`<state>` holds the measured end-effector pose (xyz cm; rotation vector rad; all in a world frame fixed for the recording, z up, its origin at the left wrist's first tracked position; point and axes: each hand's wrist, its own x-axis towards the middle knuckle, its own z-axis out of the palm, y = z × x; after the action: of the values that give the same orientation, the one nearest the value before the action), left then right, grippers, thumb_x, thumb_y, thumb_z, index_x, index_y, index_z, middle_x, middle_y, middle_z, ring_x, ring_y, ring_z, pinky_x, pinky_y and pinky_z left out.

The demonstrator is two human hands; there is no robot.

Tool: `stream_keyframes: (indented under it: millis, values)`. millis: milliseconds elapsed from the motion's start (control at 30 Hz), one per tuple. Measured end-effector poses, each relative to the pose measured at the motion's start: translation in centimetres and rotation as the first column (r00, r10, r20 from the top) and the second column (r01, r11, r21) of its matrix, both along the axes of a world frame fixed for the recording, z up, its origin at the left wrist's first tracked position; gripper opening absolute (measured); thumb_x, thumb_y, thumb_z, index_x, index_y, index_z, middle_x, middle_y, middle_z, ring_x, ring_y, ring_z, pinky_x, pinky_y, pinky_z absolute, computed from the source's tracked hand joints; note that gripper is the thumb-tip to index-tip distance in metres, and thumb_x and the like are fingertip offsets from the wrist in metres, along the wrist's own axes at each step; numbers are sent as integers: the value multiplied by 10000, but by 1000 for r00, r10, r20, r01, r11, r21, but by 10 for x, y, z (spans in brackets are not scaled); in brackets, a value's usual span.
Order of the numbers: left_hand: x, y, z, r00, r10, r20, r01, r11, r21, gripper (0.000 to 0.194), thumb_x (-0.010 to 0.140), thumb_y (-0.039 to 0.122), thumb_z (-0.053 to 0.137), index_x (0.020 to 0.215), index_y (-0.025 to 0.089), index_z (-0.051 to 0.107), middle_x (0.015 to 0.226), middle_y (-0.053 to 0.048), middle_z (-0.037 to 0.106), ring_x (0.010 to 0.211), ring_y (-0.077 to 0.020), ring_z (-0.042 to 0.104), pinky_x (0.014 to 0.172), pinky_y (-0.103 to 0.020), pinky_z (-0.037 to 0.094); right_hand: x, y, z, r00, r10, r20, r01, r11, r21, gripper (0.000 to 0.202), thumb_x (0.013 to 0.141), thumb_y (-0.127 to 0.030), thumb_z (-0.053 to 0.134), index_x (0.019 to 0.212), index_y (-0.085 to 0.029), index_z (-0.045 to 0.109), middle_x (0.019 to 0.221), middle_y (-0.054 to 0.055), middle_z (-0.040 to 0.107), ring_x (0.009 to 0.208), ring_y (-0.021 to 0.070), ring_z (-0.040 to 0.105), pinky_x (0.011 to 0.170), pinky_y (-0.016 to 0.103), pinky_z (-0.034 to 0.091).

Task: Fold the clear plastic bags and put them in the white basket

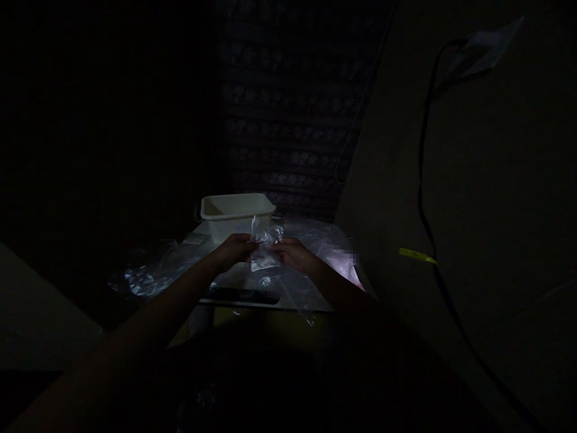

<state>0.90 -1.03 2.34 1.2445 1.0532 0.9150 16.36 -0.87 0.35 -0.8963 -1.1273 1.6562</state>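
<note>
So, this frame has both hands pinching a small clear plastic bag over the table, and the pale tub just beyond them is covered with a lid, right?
Not the lid: the head view shows the pale tub open at the top, its inside walls visible. The left hand and right hand do pinch the clear plastic bag.

A hand could drop straight down into the tub [237, 227], its top's wide open. Coming at it from the near side is awkward tho, cuz the left hand [235, 249], right hand [295, 254] and the clear bag [265, 258] between them block the front. Crinkly loose plastic [146, 278] sprawls left of the tub, and a pale packet [341, 264] crowds the right.
</note>
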Motion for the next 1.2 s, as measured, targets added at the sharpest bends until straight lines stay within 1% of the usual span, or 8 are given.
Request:
stream_keyframes:
  millis: [100,467,633,767,900,1033,1133,1200]
  values:
    - [0,0,0,1000,9,-23,-9,1000,11,191,499,224,585,651,114,551,521,-1,546,442,-86,490,457,-226,398,2,2,-2,1000,-31,-6,31,1000,3,144,480,-172,605,559,-131,493,478,-44,496,449,57,464,441,190,326]
    - [2,2,-1,996,58,72,-60,998,19,192,487,156,549,675,122,545,456,19,521,390,-80,468,437,-232,400,8,5,-4,998,15,-58,-16,1000,-9,142,513,-128,539,643,-167,500,507,-57,486,445,65,447,423,205,352]
    - [2,1,2,994,22,104,-28,998,54,150,495,174,538,632,117,558,517,-13,565,457,-108,515,484,-255,417,11,9,-5,993,20,-120,-24,999,-39,198,542,-75,448,699,-170,523,557,-32,515,501,80,463,445,208,366]
    - [1,1,2,999,38,28,-42,989,142,127,509,184,522,604,115,572,502,-9,562,455,-102,507,486,-253,418,14,10,-2,979,30,-202,-65,983,-169,149,637,-208,384,718,-167,502,531,-8,516,514,115,482,505,279,402]
    - [0,2,1,998,51,-46,-40,976,216,104,523,164,483,563,118,567,468,-6,547,454,-103,503,495,-252,419,15,8,2,983,75,-169,-110,972,-209,323,674,-445,353,663,-156,495,518,9,508,504,127,481,536,326,403]
    - [3,3,1,998,63,-8,-61,977,205,177,512,145,487,675,129,554,519,5,550,461,-107,506,487,-262,419,12,8,-4,995,46,-93,-54,994,-90,136,559,-273,568,614,-167,504,502,-25,487,509,99,471,554,278,399]
    - [5,3,1,985,107,135,-120,988,96,274,517,179,505,787,137,513,592,-6,557,496,-121,522,500,-283,421,10,12,-11,995,-37,-89,34,999,-25,115,495,-177,605,535,-162,498,471,-37,466,473,76,442,525,241,391]
    - [7,3,0,979,95,181,-99,995,8,254,549,257,507,762,119,511,593,-26,550,518,-131,526,508,-287,417,8,14,-14,989,-89,-119,89,996,-2,113,484,-168,604,510,-160,495,469,-38,469,464,70,436,504,224,381]
